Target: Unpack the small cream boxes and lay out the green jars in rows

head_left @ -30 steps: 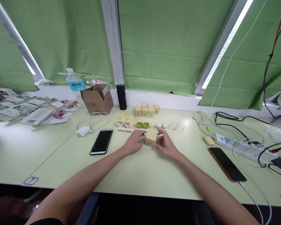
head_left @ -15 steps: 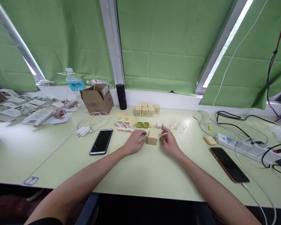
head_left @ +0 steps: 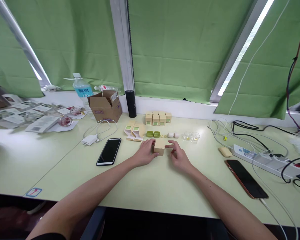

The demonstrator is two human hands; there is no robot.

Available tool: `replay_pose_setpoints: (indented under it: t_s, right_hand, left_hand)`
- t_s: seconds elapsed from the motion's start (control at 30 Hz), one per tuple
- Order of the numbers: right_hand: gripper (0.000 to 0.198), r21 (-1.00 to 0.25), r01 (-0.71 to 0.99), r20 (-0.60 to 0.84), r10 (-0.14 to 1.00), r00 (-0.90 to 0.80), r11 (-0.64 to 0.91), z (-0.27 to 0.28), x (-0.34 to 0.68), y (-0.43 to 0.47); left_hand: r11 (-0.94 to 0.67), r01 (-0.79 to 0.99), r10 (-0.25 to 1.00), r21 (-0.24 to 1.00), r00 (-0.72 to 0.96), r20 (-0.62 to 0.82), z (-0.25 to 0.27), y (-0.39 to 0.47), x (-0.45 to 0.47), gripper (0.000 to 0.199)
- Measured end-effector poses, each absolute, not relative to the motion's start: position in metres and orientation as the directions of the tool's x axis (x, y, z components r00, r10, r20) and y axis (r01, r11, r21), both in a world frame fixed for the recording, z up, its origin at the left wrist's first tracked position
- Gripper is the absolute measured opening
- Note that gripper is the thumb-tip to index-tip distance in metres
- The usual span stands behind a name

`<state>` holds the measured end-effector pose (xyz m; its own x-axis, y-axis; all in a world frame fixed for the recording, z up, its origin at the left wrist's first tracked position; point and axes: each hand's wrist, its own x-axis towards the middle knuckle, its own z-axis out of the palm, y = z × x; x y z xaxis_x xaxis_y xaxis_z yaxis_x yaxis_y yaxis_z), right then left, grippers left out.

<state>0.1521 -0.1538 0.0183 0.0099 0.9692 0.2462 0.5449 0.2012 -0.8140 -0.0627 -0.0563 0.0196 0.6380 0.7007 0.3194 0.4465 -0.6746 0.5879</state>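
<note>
A small beige cardboard box stands on the table between my two hands. My left hand is closed on its left side, thumb along the front and fingers behind. My right hand is open just to the right, its index fingertip close to the box; whether it touches I cannot tell. Behind the box, a row holds two green square cups, tiny yellowish pieces, two whitish rounded pieces and two clear containers. Two opened cartons lie behind my left hand.
Several small closed boxes are grouped near the wall. To the left lie a phone and a white charger, with a brown carton and a black cylinder behind. Another phone and a power strip are right.
My left hand has moved in and closed on the small box, which has shifted slightly left. My right hand has come a little left, its index finger reaching toward the box.
</note>
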Motion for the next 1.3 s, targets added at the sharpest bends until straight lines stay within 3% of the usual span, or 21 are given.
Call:
replay_pose_setpoints:
  t_s: [0.2,0.37,0.7,0.9,1.3]
  right_hand:
    - [0.060,-0.779,0.590,0.286,0.958,0.032,0.213,0.013,0.153,-0.152]
    - [0.053,-0.782,0.578,0.314,0.949,0.040,0.234,0.010,0.153,-0.150]
    - [0.045,-0.823,0.481,0.345,0.939,0.002,0.302,0.017,0.143,-0.156]
    - [0.044,-0.847,0.446,0.328,0.944,0.014,0.288,0.018,0.140,-0.160]
    - [0.063,-0.856,0.454,0.287,0.958,0.022,0.247,0.021,0.135,-0.162]
  left_hand:
    - [-0.636,0.408,0.740,0.655,0.563,0.368,0.019,-0.056,-0.062,0.049]
    - [-0.783,0.323,0.600,0.531,0.614,0.512,0.024,-0.061,-0.064,0.045]
    - [-0.913,0.254,0.396,0.318,0.733,0.552,0.020,-0.065,-0.065,0.046]
    - [-0.914,0.261,0.395,0.310,0.744,0.539,0.021,-0.066,-0.064,0.044]
    - [-0.932,0.273,0.360,0.237,0.770,0.528,0.023,-0.066,-0.063,0.035]
